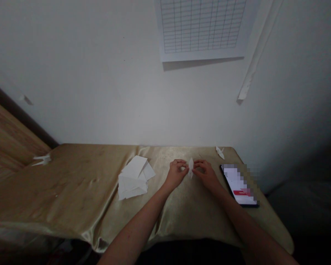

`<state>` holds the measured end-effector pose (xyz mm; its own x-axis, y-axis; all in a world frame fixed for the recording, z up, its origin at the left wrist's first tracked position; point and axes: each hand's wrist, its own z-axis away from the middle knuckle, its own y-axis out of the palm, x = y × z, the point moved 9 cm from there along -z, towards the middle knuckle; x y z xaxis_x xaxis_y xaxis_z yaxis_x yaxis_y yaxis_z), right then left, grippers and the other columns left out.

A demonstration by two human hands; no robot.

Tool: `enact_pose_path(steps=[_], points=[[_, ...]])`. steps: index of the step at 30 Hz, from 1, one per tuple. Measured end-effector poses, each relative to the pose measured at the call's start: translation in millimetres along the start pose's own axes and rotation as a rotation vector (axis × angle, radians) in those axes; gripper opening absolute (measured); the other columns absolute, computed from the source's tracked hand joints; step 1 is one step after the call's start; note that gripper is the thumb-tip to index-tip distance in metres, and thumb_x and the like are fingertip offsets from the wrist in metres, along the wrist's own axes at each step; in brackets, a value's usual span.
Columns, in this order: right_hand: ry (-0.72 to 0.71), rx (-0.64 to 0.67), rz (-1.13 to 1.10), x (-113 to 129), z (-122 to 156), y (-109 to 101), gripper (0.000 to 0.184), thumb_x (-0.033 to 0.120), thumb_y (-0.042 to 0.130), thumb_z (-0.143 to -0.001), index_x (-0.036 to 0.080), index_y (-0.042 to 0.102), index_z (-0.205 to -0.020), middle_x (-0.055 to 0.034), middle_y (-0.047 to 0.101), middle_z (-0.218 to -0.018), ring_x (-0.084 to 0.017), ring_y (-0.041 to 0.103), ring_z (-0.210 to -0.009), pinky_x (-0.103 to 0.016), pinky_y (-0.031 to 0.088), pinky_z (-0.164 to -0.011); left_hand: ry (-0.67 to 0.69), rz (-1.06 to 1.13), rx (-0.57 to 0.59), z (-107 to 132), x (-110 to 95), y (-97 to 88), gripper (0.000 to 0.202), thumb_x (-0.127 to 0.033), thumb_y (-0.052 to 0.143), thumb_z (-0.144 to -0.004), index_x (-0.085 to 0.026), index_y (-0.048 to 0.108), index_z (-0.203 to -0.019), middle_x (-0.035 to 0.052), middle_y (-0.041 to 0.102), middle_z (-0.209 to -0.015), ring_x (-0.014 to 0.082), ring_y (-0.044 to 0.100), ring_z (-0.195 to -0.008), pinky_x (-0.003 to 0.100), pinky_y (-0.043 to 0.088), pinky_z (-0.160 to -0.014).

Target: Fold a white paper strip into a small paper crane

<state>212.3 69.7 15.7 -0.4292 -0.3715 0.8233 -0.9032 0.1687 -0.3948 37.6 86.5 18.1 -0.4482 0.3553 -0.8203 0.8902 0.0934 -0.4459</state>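
Observation:
A narrow folded white paper piece (191, 168) stands upright between my hands above the gold satin cloth. My left hand (177, 173) pinches its left side with the fingertips. My right hand (205, 173) grips its right side the same way. Left of my left hand lies a loose pile of white folded paper sheets (134, 177). A small white paper crane (220, 152) sits at the far edge of the cloth, beyond my right hand.
A smartphone (238, 186) with a lit, pixelated screen lies right of my right hand. The gold satin cloth (71, 184) covers the table and drapes over its front edge. Another paper crane (42, 159) lies at the left end. A wooden panel (8, 140) and a wall with a grid chart (201, 25) border it.

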Motion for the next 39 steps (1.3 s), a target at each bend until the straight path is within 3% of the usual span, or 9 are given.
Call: enact_pose_path(steps=[5,12,27,39], points=[[0.013,-0.055,0.034,0,2,-5,0.016,0.040,0.071,-0.079,0.024,0.074,-0.080,-0.0081,0.067,-0.108,-0.028,0.057,-0.111,-0.049,0.041,-0.105,0.027,-0.045,-0.050,0,-10,-9.9,0.011,-0.014,0.082,-0.073,-0.023,0.079,-0.080,0.0063,0.068,-0.106,0.0244,0.059,-0.111,0.046,0.042,-0.107],[0.018,-0.084,0.040,-3,1,-8,0.020,0.044,0.072,-0.080,0.023,0.074,-0.079,-0.0080,0.068,-0.104,-0.027,0.060,-0.107,-0.047,0.042,-0.102,0.075,-0.015,0.001,2,-15,-6.9,0.016,-0.023,0.087,-0.073,-0.025,0.081,-0.087,0.0077,0.068,-0.117,0.0263,0.059,-0.117,0.048,0.041,-0.109],[-0.117,-0.074,0.121,18,7,-5,0.015,0.039,0.069,-0.087,0.024,0.074,-0.089,-0.0087,0.063,-0.107,-0.028,0.052,-0.111,-0.048,0.042,-0.103,0.096,-0.056,-0.040,3,-17,-7.4,0.009,-0.017,0.085,-0.074,-0.022,0.078,-0.073,0.0086,0.068,-0.118,0.0267,0.058,-0.118,0.048,0.043,-0.107],[-0.079,-0.057,0.116,5,7,1,0.011,0.031,0.064,-0.087,0.024,0.071,-0.087,-0.0099,0.061,-0.111,-0.029,0.048,-0.115,-0.052,0.039,-0.106,0.090,-0.096,0.003,2,-19,-4.1,0.010,-0.014,0.085,-0.073,-0.022,0.079,-0.074,0.0088,0.065,-0.126,0.0282,0.056,-0.123,0.050,0.042,-0.110]])
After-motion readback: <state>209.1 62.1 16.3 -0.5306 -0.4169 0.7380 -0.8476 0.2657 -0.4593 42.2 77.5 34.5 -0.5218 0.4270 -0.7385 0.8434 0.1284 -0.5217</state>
